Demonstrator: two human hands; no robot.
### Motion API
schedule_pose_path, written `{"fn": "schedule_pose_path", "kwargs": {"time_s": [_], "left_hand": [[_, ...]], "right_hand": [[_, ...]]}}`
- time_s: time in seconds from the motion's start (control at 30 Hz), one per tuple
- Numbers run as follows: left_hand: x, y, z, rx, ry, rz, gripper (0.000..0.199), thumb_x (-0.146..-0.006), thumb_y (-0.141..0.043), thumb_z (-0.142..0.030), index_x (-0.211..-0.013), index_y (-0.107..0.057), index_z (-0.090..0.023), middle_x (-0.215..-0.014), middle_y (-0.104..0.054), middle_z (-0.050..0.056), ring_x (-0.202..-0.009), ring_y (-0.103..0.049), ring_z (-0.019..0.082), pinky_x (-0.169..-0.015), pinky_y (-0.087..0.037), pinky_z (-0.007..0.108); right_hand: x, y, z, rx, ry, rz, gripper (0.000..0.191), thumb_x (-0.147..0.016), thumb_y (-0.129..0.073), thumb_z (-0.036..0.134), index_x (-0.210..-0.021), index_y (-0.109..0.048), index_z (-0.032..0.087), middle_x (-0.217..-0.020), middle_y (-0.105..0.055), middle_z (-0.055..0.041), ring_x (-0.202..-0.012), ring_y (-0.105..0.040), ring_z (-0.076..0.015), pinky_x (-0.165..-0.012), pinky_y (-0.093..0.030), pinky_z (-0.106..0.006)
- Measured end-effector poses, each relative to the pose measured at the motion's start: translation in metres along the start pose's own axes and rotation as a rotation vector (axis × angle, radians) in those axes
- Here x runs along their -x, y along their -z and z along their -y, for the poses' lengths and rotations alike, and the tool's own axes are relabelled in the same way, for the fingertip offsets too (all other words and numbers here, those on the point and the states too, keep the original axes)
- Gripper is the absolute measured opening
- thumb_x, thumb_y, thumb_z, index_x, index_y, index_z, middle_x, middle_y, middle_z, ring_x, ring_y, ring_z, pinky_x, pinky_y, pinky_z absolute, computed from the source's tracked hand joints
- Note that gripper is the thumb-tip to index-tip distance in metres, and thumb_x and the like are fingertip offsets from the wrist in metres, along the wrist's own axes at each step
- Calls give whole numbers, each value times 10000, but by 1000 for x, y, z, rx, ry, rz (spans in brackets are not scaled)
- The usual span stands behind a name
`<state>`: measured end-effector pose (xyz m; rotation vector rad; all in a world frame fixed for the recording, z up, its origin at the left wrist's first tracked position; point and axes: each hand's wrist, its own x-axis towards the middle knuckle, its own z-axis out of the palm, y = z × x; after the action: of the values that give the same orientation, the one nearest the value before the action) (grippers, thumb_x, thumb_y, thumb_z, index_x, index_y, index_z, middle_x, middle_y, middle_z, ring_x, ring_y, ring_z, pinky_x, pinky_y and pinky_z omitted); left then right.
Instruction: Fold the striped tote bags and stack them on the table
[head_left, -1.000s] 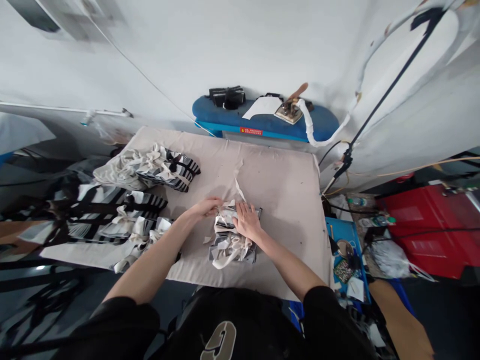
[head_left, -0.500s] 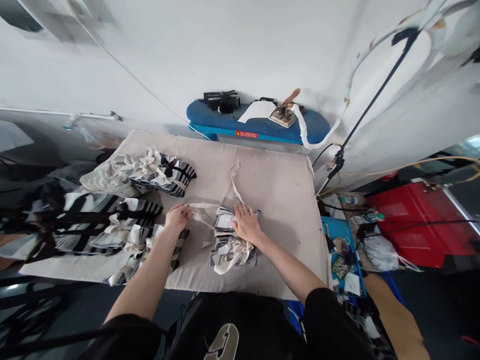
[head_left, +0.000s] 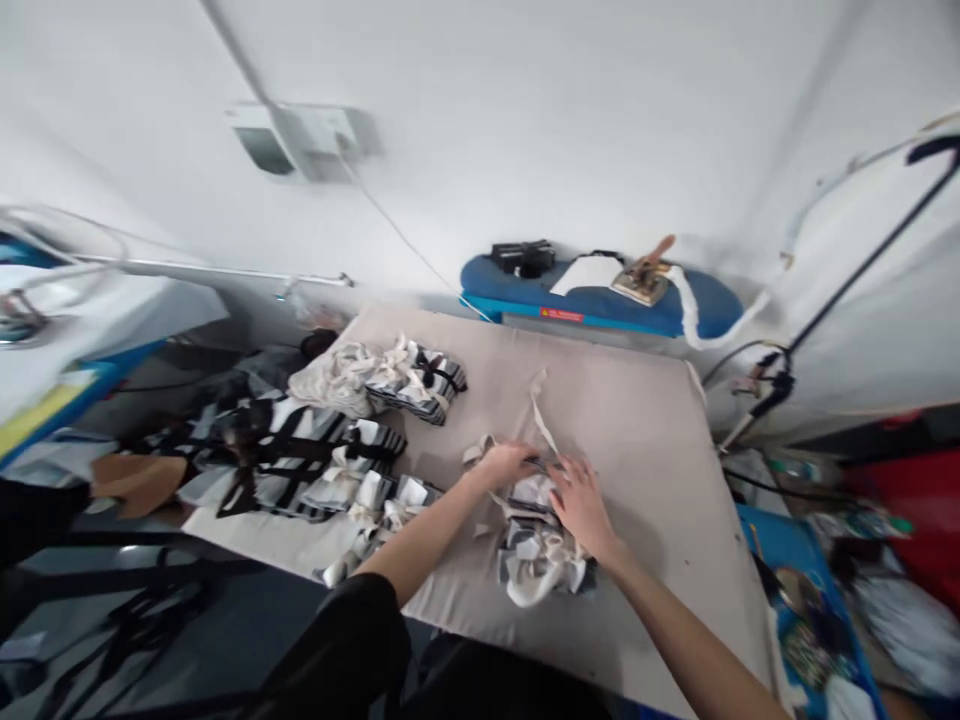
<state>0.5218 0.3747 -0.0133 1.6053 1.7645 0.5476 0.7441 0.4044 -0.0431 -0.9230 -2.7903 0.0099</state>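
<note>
A folded bundle of black-and-white striped fabric [head_left: 536, 545] lies on the beige padded table [head_left: 645, 470], tangled with cream ties and strips. My left hand [head_left: 504, 465] reaches its top edge, fingers closed over the dark striped layer. My right hand [head_left: 581, 508] rests on the bundle's upper right with its fingers apart. A loose cream strip [head_left: 541, 412] rises from under my hands across the table. Part of the bundle is hidden beneath both hands.
To the left, several striped bundles with cream ties [head_left: 322, 465] lie at the table's edge. Beyond the far edge stands a blue padded board [head_left: 600, 308] carrying a flat iron [head_left: 641, 283]. A blue tray of small items [head_left: 799, 610] sits low at right.
My left hand has come in from the left onto the bundle's top edge, and the stretched cream strip has gone slack. The whole view has swung, shifting the table toward the right.
</note>
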Motion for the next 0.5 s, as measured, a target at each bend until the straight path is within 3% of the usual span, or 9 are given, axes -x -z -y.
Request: {"fn": "schedule_pose_path", "kwargs": {"time_s": [0.3, 0.5], "left_hand": [[-3, -24, 16, -48, 6, -97, 306, -970, -557, -360, -1158, -760, -229, -1131, -762, 123, -1087, -712, 288, -974, -549, 395], [-5, -39, 29, 95, 14, -194, 310, -974, -527, -332, -1150, -762, -236, -1165, -768, 99, -1109, -712, 225, -1010, -553, 325]], "right_hand": [[3, -35, -19, 61, 143, -92, 425, -1027, -426, 309, -1392, -642, 286, -1486, -592, -113, -1396, -521, -291, -1216, -320, -558], [4, -48, -30, 104, 161, -103, 471, -1036, -396, 355, -1461, -589, 295, -1507, -590, -94, -1408, -526, -301, -1187, -356, -564]]}}
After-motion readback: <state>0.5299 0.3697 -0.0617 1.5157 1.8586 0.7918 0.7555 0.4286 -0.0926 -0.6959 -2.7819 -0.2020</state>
